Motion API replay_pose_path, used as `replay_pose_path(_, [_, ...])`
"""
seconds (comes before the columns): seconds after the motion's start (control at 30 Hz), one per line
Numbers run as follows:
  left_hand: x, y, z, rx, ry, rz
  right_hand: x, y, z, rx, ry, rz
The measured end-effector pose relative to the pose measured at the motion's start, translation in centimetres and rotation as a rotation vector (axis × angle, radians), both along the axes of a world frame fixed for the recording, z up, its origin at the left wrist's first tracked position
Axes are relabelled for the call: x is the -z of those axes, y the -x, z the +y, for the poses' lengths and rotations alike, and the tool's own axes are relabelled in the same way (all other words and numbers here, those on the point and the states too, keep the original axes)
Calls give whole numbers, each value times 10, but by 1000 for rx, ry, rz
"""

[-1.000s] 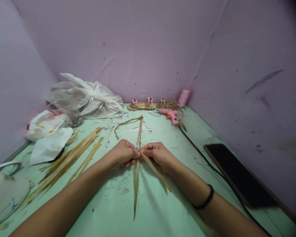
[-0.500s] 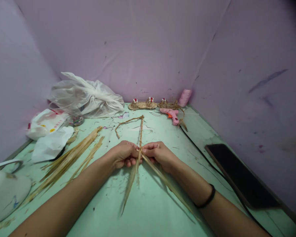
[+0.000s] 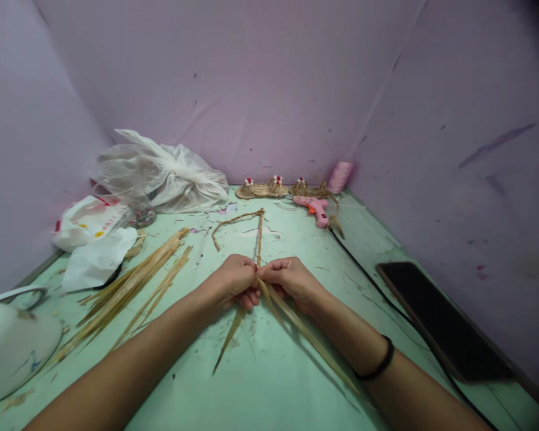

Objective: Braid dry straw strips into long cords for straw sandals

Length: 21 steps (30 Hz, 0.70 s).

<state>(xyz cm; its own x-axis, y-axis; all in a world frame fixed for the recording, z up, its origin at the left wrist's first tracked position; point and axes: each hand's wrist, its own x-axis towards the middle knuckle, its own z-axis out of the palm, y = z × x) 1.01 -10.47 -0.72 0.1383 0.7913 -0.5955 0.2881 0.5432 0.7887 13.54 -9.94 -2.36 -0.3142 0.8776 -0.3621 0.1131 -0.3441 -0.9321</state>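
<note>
A thin braid of dried plant fibre (image 3: pixel 260 236) runs from the back of the table towards me, with its far end bent to the left. My left hand (image 3: pixel 240 281) is closed in a pinch at the braid's near end, and a pointed loose strip (image 3: pixel 228 344) hangs out below it. Touching it from the other side, my right hand (image 3: pixel 290 281) pinches the same spot. Long loose strips (image 3: pixel 308 335) fan out from under its fingers towards the lower right. The exact crossing of the strips is hidden by the fingertips.
Dried strips (image 3: pixel 135 287) lie in a bundle at left, near a white rounded object (image 3: pixel 18 353). Behind are a plastic bag (image 3: pixel 170 173), beaded woven pieces (image 3: pixel 265 190), a pink glue gun (image 3: pixel 314 209) and a thread spool (image 3: pixel 340 176). At right rest a black cable (image 3: pixel 372 275) and dark phone-like slab (image 3: pixel 440 323).
My hands have drawn closer together over the braid's end. One strip has shifted to the right side, and the left strip now comes out from beneath my left hand.
</note>
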Motion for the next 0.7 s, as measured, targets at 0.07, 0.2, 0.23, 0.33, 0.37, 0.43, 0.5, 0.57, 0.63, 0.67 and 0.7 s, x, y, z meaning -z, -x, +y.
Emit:
replay_pose_path(0.07, [-1, -1, 0, 47, -27, 22, 0, -1, 0, -19, -22, 2])
replay_pose_path(0.2, [0, -2, 1, 81, -52, 74, 0, 1, 1, 2, -9, -15])
replay_pose_path(0.23, [1, -2, 1, 72, -50, 96, -1, 1, 1, 6, 5, -24])
replay_pose_path(0.33, [3, -3, 1, 70, -43, 126, -2, -1, 3, -16, 35, -27])
replay_pose_path(0.37, [2, -2, 1, 74, -48, 121, -3, -2, 3, -39, 50, -6])
replay_pose_path(0.43, [1, 0, 0, 70, -69, 87, -6, -6, 4, -80, 95, 66])
replay_pose_path(0.5, [-1, 4, -1, 50, -94, 28, -7, -10, 4, -93, 141, 144])
replay_pose_path(0.57, [-2, 10, -1, 42, -101, -44, -6, -12, 3, -87, 150, 181])
replay_pose_path(0.63, [-2, 15, 0, 54, -88, -139, -5, -13, 4, -90, 131, 190])
replay_pose_path(0.67, [-2, 17, 0, 58, -82, -187, -5, -13, 4, -94, 125, 192])
replay_pose_path(0.7, [-2, 19, 1, 60, -79, -227, -5, -13, 4, -94, 120, 195])
